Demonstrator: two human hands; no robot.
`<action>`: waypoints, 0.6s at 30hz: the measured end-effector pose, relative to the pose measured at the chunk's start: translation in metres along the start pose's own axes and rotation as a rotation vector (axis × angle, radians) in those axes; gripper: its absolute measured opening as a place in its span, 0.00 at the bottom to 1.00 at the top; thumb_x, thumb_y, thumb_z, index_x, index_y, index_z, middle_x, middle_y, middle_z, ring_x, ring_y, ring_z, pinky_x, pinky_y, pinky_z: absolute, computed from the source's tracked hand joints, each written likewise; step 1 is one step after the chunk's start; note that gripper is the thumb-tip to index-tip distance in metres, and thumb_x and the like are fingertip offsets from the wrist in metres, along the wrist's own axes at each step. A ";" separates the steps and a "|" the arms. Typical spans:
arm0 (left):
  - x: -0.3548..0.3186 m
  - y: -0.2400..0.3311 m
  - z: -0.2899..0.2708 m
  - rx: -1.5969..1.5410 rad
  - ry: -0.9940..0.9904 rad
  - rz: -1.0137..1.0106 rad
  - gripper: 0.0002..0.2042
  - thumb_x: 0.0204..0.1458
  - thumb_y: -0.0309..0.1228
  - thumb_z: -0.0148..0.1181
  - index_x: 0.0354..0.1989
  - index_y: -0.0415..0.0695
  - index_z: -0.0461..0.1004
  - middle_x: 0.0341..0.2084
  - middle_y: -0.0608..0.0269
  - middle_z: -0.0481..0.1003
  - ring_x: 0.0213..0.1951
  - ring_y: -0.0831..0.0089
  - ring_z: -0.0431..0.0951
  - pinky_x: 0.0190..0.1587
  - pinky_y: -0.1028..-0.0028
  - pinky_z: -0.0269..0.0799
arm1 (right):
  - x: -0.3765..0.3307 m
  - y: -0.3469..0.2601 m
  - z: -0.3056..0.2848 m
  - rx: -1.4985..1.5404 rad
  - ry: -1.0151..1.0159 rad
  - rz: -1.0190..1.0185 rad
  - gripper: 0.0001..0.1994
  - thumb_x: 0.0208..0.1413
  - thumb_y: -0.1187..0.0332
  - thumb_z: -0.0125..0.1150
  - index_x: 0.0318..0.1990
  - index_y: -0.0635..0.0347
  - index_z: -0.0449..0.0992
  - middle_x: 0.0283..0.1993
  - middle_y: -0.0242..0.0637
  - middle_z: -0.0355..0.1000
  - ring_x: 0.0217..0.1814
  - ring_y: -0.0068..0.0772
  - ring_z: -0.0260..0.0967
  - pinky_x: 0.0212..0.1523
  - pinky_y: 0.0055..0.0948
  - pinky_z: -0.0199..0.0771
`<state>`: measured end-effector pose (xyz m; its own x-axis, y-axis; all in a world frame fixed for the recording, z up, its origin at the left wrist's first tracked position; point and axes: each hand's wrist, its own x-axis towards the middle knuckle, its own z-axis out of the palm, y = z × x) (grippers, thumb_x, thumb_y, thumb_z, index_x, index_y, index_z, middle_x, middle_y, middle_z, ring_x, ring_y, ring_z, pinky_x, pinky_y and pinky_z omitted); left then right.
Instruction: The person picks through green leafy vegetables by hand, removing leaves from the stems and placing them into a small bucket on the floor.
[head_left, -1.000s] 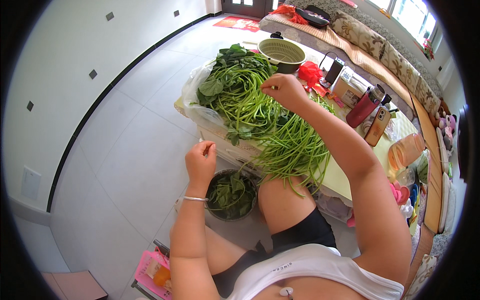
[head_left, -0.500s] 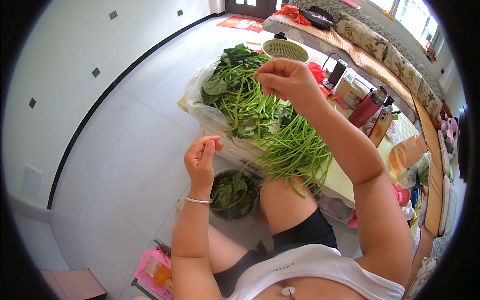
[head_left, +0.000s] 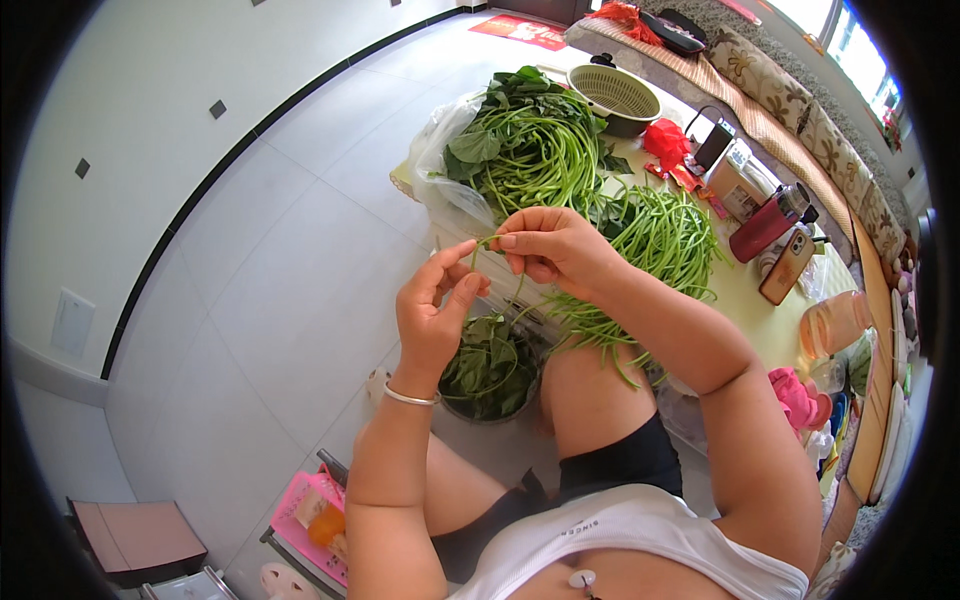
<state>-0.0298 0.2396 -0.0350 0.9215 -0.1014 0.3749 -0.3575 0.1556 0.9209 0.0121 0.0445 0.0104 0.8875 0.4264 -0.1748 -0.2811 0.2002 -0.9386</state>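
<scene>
A thin green stem [head_left: 482, 243] bends between my two hands over the table's near left edge. My right hand [head_left: 560, 250] pinches it between thumb and forefinger. My left hand [head_left: 432, 310], with a silver bangle on its wrist, holds the other end with curled fingers. Below them, a round bowl of leafy greens [head_left: 490, 375] sits low beside my knee. A heap of long green stems [head_left: 665, 240] lies on the table and partly over my thigh. Farther left, a pile of uncut leafy greens [head_left: 535, 150] rests on a clear plastic bag [head_left: 440, 150].
A green colander [head_left: 615, 98] stands at the table's far end. Along the right side are a red thermos [head_left: 768, 222], a phone [head_left: 788, 267] and a jar of orange liquid [head_left: 835, 325]. A pink basket [head_left: 300, 510] is on the lower left.
My right hand has come down from over the leafy pile to meet my left hand. The left hand has risen slightly to the right, and a stem is now between them. The view has shifted.
</scene>
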 end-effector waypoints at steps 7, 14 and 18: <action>0.002 -0.007 -0.010 0.252 0.015 -0.134 0.07 0.56 0.21 0.54 0.40 0.35 0.77 0.24 0.62 0.77 0.26 0.77 0.76 0.31 0.77 0.72 | -0.001 0.033 0.005 -0.206 0.028 0.059 0.09 0.55 0.68 0.63 0.39 0.64 0.77 0.25 0.35 0.73 0.18 0.18 0.60 0.19 0.19 0.59; -0.004 -0.044 -0.027 0.880 -0.371 -0.246 0.06 0.47 0.23 0.56 0.31 0.38 0.79 0.22 0.55 0.79 0.23 0.67 0.78 0.31 0.71 0.74 | -0.008 0.039 -0.019 -1.007 0.132 -0.230 0.14 0.55 0.61 0.62 0.42 0.61 0.79 0.35 0.41 0.79 0.29 0.34 0.75 0.32 0.32 0.74; -0.016 -0.062 -0.017 1.166 -0.458 -0.232 0.08 0.45 0.29 0.56 0.30 0.42 0.80 0.25 0.51 0.78 0.30 0.52 0.78 0.37 0.60 0.75 | 0.005 -0.014 -0.064 -0.754 0.320 -0.162 0.10 0.54 0.68 0.61 0.40 0.63 0.80 0.29 0.34 0.78 0.21 0.22 0.70 0.24 0.22 0.70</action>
<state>-0.0202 0.2481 -0.0996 0.9267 -0.3753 -0.0185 -0.3315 -0.8397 0.4301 0.0437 -0.0126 0.0040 0.9887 0.1494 0.0103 0.0779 -0.4548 -0.8872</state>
